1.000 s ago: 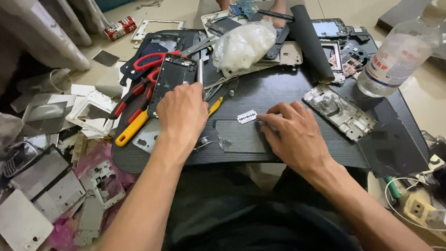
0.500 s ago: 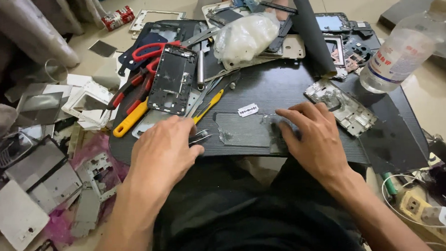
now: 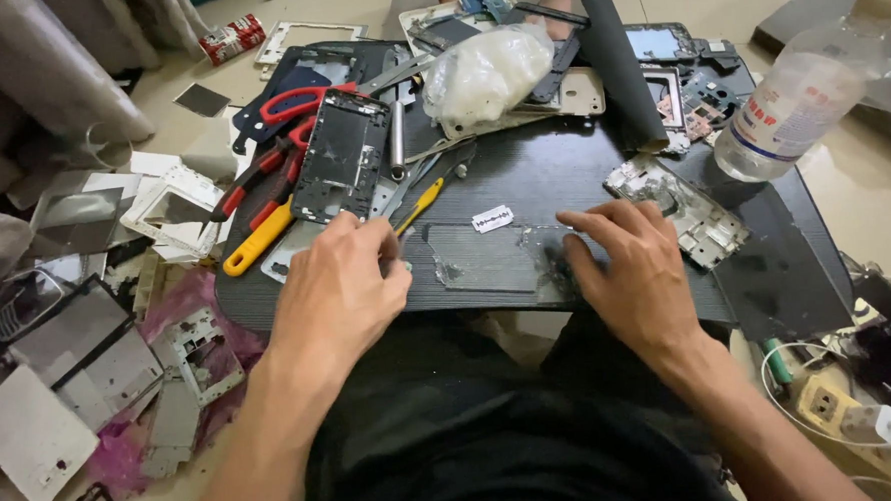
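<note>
Left hand (image 3: 342,285) slid back toward the yellow screwdriver (image 3: 419,206), fingers curled, can't tell if it's pinching anything. Right hand (image 3: 632,272) presses open-fingered on the thin metal plate (image 3: 486,259), flat on the dark board (image 3: 562,175). Looks light, bendy, sharp-edged, so lift by a corner.

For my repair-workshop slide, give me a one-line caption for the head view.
Left hand and right hand press a thin metal plate on a dark board among dismantled phone frames.

Beyond the fingertips – a clear plastic bottle (image 3: 798,105), a white plastic bag (image 3: 486,73), red-handled pliers (image 3: 262,178) – a yellow-handled screwdriver (image 3: 260,247) beside.
</note>
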